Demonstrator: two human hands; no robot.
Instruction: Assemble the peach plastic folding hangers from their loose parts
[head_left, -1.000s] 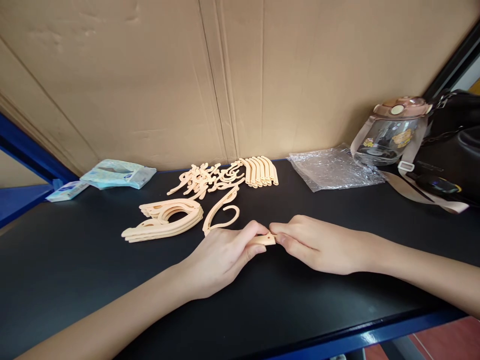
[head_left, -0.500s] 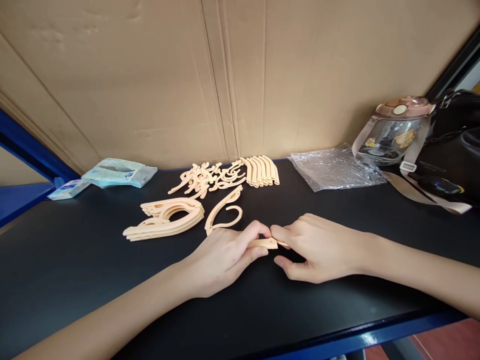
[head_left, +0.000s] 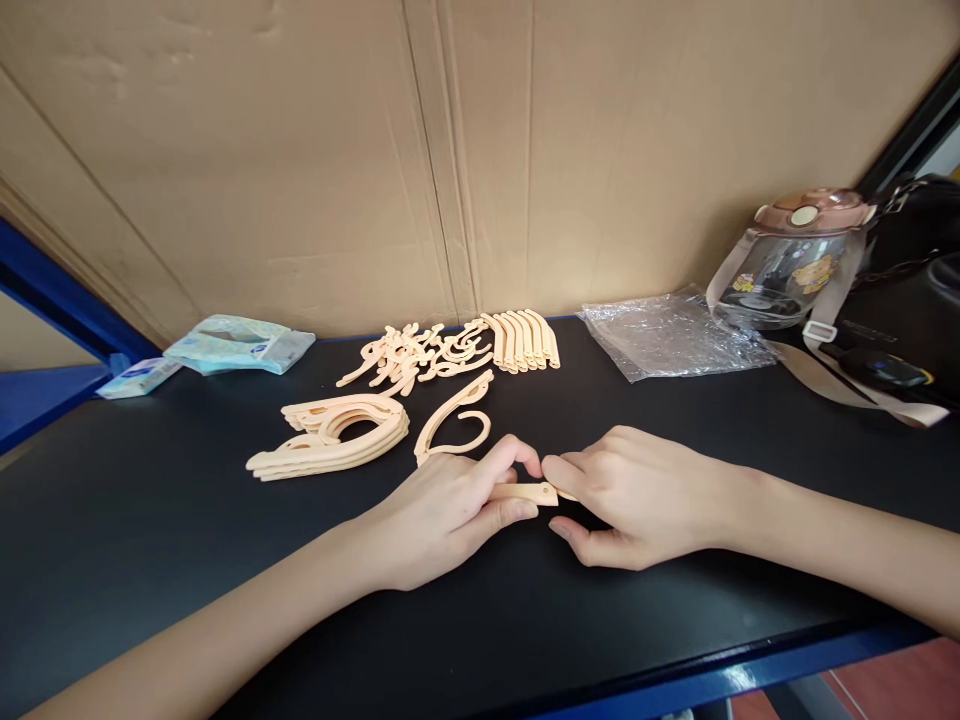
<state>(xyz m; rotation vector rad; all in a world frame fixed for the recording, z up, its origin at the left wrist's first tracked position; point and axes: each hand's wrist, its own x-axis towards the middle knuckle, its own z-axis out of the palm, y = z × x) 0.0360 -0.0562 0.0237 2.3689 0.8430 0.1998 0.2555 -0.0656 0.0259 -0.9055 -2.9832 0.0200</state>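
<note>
My left hand (head_left: 442, 515) is closed around a cream plastic folding hanger (head_left: 448, 408). One arm and the curled hook stick out beyond the hand, and a short end with a hole shows between thumb and forefinger. My right hand (head_left: 649, 495) meets that end from the right, its fingers pinching a thin cream hanger piece (head_left: 567, 495) that is mostly hidden under them. The right thumb is apart from the hanger's end. To the left lies a stack of folded hangers (head_left: 330, 462).
Behind the hands lie a loose pile of hanger parts (head_left: 405, 358) and a row of hanger arms (head_left: 521, 340). A clear plastic bag (head_left: 660, 335), a strapped bottle (head_left: 795, 270) and a black bag (head_left: 915, 290) are at right. Blue tissue packs (head_left: 240, 345) lie at left, before a cardboard wall (head_left: 300, 150).
The hanger in my left hand has shifted slightly to the right, its hook and arm with it. Both hands keep nearly the same place and grip.
</note>
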